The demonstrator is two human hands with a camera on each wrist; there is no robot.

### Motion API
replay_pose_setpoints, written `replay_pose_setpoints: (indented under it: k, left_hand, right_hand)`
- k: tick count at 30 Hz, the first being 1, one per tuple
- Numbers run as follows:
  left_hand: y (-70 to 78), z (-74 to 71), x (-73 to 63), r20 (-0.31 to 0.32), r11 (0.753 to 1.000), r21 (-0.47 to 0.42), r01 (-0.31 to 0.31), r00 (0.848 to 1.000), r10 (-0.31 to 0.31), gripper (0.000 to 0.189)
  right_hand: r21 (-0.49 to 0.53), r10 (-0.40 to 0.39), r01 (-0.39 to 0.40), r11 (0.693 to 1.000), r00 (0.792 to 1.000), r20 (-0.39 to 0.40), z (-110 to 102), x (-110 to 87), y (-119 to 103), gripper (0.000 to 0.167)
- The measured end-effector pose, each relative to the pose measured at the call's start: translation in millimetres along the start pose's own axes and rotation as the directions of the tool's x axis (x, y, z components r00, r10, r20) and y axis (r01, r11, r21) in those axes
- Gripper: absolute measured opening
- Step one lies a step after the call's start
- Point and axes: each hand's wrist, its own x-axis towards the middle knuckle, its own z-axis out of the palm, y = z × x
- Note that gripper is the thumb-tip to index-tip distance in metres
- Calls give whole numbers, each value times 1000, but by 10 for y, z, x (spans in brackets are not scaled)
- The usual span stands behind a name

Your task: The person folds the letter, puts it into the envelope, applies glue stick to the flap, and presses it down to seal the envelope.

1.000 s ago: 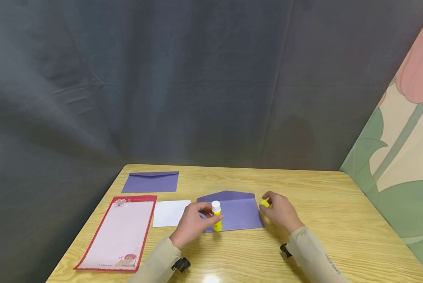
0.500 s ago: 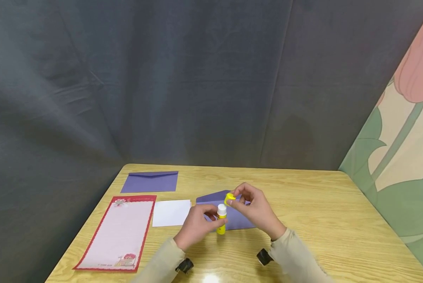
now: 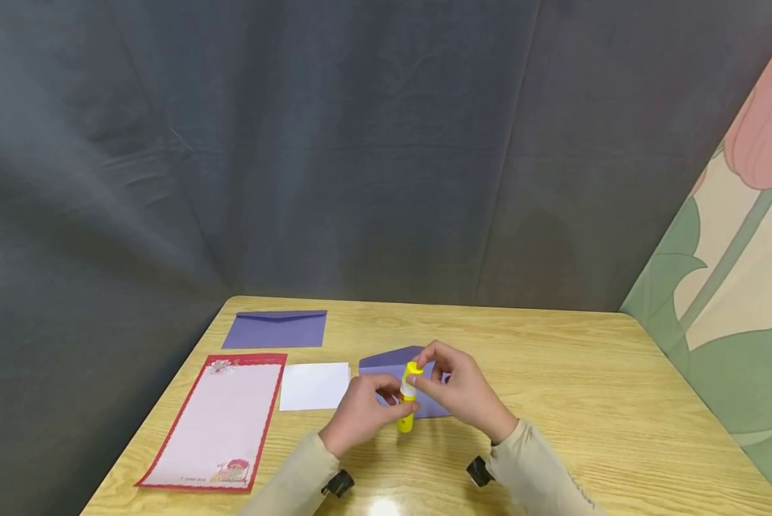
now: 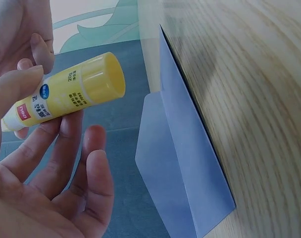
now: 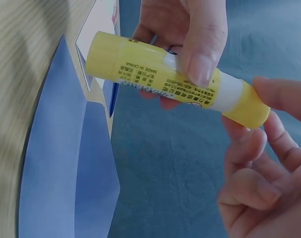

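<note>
My left hand [image 3: 358, 414] pinches a yellow glue stick [image 4: 66, 91] by its body between thumb and fingers, above the table. At the stick's upper end, my right hand [image 3: 459, 387] pinches the yellow cap [image 5: 248, 105], which sits on the white collar. How firmly the cap is seated I cannot tell. Below and behind the hands lies a purple envelope [image 3: 386, 360] with its flap raised, partly hidden by them. In the left wrist view the same envelope [image 4: 190, 134] stands apart from the fingers.
A second purple envelope [image 3: 274, 331] lies at the back left of the wooden table [image 3: 585, 401]. Left of the hands are white paper [image 3: 313, 387] and a red-bordered letter sheet [image 3: 214, 423]. A dark curtain [image 3: 373, 158] hangs behind.
My right hand has brought the yellow cap leftward from the envelope's right side onto the top of the glue stick. The left hand, holding the stick, has shifted slightly right.
</note>
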Motion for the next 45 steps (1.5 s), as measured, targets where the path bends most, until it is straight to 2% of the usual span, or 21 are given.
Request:
replay_pose_setpoints:
  k: [7, 15, 21, 27, 34, 41, 45]
  left_hand:
    - [11, 0, 7, -11, 1000, 10, -7, 1000, 7, 13]
    - [11, 19, 11, -17, 1000, -10, 16, 1000, -16, 13]
    - [25, 24, 15, 2, 999, -33, 12, 1000, -12, 18]
    - [44, 20, 29, 1, 999, -34, -12, 1000, 12, 21]
    - [82, -14, 65, 7, 1000, 0, -19, 1000, 19, 14]
    - [46, -3, 68, 6, 999, 13, -44, 999, 44, 13]
    - [-2, 38, 59, -11, 1000, 7, -10, 1000, 10, 18]
  right_hand:
    - [-75, -42, 45, 996, 998, 37, 31, 3, 18, 14]
    - [5, -15, 15, 1000, 1000, 12, 80, -24, 84, 14]
    - [48, -34, 35, 998, 999, -14, 87, -43, 104, 15]
    - [19, -25, 24, 1000, 1000, 7, 47, -26, 63, 17]
    - [-6, -34, 34, 999, 999, 6, 23, -19, 20, 18]
    - [32, -14, 14, 999, 1000, 4, 64, -33, 112, 18]
    - [86, -19, 14, 996, 998, 59, 31, -52, 188, 20]
